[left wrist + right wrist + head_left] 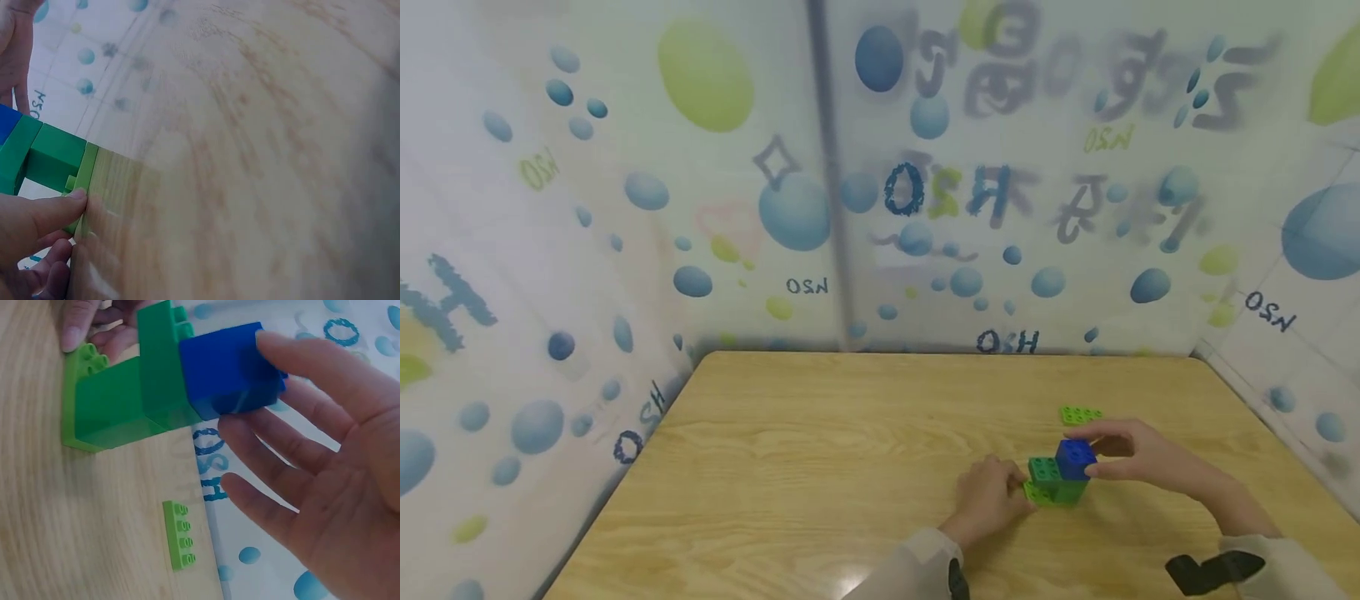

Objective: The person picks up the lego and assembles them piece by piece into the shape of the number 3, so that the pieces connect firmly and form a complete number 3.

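A small stack of toy building bricks stands on the table, in front of me to the right. Its base is a light-green plate (1036,493), whose edge my left hand (988,498) pinches between thumb and fingers. On the plate sits a green brick (109,405). Above that lies a longer green brick (161,372), overhanging toward the left hand. A blue brick (226,374) tops the far end of the stack. My right hand (1146,454) grips this blue brick, thumb on one side and fingers on the other.
A second light-green plate (1081,414) with studs up lies loose on the table beyond the right hand. The wooden tabletop (820,450) reaches back to a white curtain-like wall (760,317) printed with blue and green drops. Similar walls flank both sides.
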`<state>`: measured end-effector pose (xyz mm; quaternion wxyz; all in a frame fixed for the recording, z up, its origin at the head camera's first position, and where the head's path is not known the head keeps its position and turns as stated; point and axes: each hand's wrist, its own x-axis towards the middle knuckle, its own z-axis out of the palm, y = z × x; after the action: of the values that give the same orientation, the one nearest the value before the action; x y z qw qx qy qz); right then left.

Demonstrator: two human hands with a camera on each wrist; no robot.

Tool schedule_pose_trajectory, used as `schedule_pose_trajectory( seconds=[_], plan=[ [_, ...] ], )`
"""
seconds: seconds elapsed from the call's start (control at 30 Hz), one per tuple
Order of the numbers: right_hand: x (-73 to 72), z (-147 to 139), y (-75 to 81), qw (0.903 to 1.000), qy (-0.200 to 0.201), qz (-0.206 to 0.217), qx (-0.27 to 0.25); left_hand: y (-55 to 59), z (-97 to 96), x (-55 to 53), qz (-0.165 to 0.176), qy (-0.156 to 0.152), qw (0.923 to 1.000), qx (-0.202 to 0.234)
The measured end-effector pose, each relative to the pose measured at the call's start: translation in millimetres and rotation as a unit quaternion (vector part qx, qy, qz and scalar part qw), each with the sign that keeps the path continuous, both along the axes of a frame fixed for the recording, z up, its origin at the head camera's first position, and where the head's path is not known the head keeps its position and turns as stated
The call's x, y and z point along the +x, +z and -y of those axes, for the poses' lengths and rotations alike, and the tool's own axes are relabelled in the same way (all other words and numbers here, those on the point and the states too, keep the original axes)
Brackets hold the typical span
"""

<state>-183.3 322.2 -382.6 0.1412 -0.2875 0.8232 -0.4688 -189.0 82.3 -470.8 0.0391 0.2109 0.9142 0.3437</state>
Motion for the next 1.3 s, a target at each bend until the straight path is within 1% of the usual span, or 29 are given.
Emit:
schedule_pose_trajectory(
  seconds=[0.07, 0.1, 0.17, 0.27, 0.3, 0.47, 0.57, 0.67, 0.73, 0.8, 0.97, 1.2, 1.3],
  plan=[
    [-0.3, -6, -0.6, 0.9998, -0.006, 0.002, -0.019, 0.4, -0.1, 1.1, 0.000, -0.001, 1.0000, -0.002],
    [-1.0, -9, -0.5, 0.9996, -0.017, 0.003, -0.024, 0.4, -0.1, 1.4, 0.001, -0.001, 1.0000, -0.003],
    [-3.5, -16, -0.6, 0.9984, -0.046, 0.005, -0.032, 0.6, 0.0, 1.6, 0.003, 0.000, 1.0000, -0.005],
    [-8.4, -27, -2.9, 0.9948, -0.101, 0.003, -0.015, 1.2, -0.8, 1.2, 0.009, 0.001, 0.9999, -0.007],
    [-10.2, -31, -4.2, 0.9928, -0.119, 0.004, -0.007, 1.8, -1.3, 1.2, 0.012, 0.001, 0.9999, -0.007],
    [-19.4, -45, -18.0, 0.9824, -0.185, -0.006, 0.027, 4.4, -3.1, 1.6, 0.019, -0.002, 0.9998, -0.010],
    [-25.8, -50, -26.8, 0.9752, -0.217, -0.009, 0.042, 5.3, -3.3, 1.8, 0.018, -0.002, 0.9998, -0.012],
    [-31.9, -52, -35.4, 0.9672, -0.249, -0.011, 0.047, 5.3, -3.5, 1.9, 0.020, -0.001, 0.9998, -0.008],
    [-35.7, -53, -41.0, 0.9633, -0.264, -0.010, 0.048, 4.5, -3.6, 1.7, 0.023, 0.000, 0.9997, -0.004],
    [-38.6, -54, -46.1, 0.9601, -0.275, -0.002, 0.049, 3.2, -3.8, 1.5, 0.025, 0.000, 0.9997, -0.002],
    [-48.6, -54, -56.4, 0.9575, -0.280, 0.017, 0.069, 1.5, -1.7, -0.1, 0.025, 0.002, 0.9997, -0.003],
    [-54.9, -54, -63.5, 0.9598, -0.273, 0.036, 0.055, 1.9, -1.8, 0.4, -0.002, -0.002, 0.9997, -0.023],
    [-57.9, -53, -65.7, 0.9608, -0.268, 0.031, 0.063, 2.2, -1.5, 0.7, -0.006, 0.000, 0.9997, -0.026]
  ],
)
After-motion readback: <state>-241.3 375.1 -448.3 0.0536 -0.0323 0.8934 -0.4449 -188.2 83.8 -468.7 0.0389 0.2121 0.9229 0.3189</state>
